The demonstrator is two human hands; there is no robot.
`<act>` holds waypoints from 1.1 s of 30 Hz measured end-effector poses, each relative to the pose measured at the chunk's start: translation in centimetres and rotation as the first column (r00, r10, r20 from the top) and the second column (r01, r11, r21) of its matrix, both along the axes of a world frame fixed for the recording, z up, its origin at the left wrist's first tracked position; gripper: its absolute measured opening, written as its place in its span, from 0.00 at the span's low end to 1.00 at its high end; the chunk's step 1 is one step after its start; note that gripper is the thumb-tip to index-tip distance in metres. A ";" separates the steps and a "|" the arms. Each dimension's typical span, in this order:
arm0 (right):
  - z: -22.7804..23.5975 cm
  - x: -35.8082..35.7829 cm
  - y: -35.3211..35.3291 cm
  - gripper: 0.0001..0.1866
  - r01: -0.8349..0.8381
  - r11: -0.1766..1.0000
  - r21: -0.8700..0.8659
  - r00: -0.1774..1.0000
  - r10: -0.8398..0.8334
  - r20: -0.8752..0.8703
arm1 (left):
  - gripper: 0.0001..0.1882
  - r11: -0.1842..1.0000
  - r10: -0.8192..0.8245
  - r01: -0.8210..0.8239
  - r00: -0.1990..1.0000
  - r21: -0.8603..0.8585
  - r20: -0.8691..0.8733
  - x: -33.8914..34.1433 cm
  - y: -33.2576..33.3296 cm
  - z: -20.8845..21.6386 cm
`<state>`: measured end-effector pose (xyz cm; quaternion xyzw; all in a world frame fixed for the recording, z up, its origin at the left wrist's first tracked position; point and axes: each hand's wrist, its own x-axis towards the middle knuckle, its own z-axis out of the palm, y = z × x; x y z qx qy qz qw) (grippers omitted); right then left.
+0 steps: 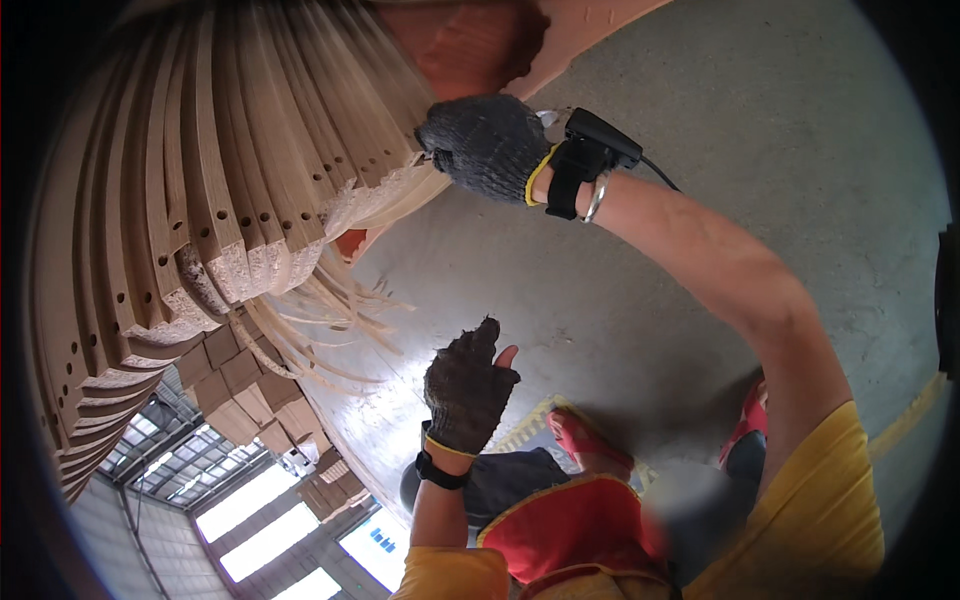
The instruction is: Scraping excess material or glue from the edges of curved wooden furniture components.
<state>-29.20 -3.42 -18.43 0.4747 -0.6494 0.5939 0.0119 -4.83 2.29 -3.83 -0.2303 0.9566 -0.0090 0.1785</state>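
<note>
Uneven pulling could dislodge the long, brown, drilled wooden boards (240, 130) at front left, which my grey-knit-gloved right hand (482, 150) touches, grip unconfirmable here, while my dark-knit-gloved left hand (464, 392) is open, empty.

Wooden boards (268, 150), light brown and grained, lay closely packed in a row at the upper left, their long narrow edges exposed. Small, dark, round holes pierced many of them near the ends. The ends themselves were pale, rough and speckled, and stood unevenly stepped. Whether the boards truly curved could not be told in this bent view.
</note>
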 end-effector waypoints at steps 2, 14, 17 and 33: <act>-0.4 -0.2 0.1 0.04 0.012 0.999 0.036 1.000 -0.012 -0.001 | 0.21 1.000 -0.015 0.015 1.000 0.011 0.006 0.4 -0.3 -0.8; 2.5 -2.7 -2.0 0.07 -0.198 0.957 0.210 0.936 0.248 -0.248 | 0.21 1.000 0.001 -0.002 0.997 -0.019 -0.079 2.8 -0.6 1.9; 2.5 -4.2 -1.8 0.09 -0.267 0.911 0.313 0.890 0.358 -0.282 | 0.20 1.000 0.018 -0.018 0.996 0.008 -0.089 2.8 -0.7 1.4; -2.2 -4.5 -6.8 0.06 -0.311 0.934 0.173 0.822 0.356 -0.444 | 0.21 0.997 0.075 -0.074 0.993 0.011 -0.088 5.4 -0.5 2.4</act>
